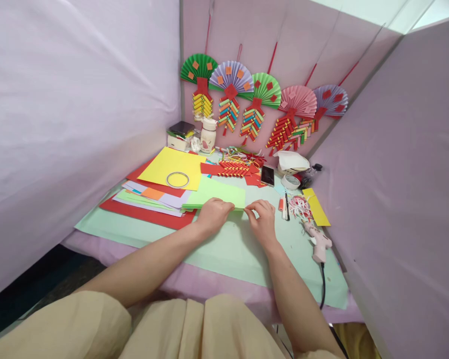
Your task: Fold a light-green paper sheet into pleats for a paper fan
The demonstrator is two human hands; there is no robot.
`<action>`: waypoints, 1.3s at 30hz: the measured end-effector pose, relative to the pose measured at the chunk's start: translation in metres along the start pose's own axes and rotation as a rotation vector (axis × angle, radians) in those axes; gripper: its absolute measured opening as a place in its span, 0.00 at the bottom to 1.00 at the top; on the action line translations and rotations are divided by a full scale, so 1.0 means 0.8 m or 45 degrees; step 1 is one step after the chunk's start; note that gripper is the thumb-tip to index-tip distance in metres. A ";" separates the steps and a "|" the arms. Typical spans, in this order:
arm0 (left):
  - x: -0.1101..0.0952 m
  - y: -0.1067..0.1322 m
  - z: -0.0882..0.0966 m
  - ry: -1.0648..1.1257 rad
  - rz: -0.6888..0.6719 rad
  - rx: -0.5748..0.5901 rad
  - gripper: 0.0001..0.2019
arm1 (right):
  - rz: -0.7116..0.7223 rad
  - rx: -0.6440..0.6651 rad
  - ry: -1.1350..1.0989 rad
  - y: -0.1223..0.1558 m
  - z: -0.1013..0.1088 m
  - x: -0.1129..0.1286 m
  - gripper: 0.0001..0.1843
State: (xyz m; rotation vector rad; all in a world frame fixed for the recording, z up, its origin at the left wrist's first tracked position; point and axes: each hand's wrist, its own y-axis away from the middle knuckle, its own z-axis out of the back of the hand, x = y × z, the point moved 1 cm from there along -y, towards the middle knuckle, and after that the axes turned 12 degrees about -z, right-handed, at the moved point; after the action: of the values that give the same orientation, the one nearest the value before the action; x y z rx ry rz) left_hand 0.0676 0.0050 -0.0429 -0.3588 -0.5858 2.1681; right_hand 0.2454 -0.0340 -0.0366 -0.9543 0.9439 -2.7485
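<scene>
A light green sheet of paper (220, 192) lies in front of me, with folded layers along its near edge. My left hand (215, 214) is closed on that near edge, fingers pressed together near its middle. At the sheet's right corner, my right hand (261, 217) pinches the edge between thumb and fingers. To the left, the green paper overlaps a stack of coloured sheets, topped by a yellow sheet (164, 164) with a silvery ring (177, 179) on it. Just beyond the green paper is a strip of red paper firecrackers (234, 169).
A phone (267, 175), a tape roll (290, 182), a black pen (287, 207), tangled cords (300, 207) and a glue gun (320, 244) with a cable lie on the right. A white bottle (208, 135) stands at the back. Paper fan ornaments (231, 80) hang on the wall.
</scene>
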 end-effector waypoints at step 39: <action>-0.009 -0.001 -0.004 -0.067 -0.234 0.003 0.13 | 0.032 0.257 0.092 0.005 -0.011 0.000 0.04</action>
State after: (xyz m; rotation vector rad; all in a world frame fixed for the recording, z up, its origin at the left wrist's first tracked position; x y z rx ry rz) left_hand 0.0740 0.0008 -0.0450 -0.2376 -0.6209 2.0060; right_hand 0.2395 -0.0329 -0.0443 -0.8099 0.6648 -2.8067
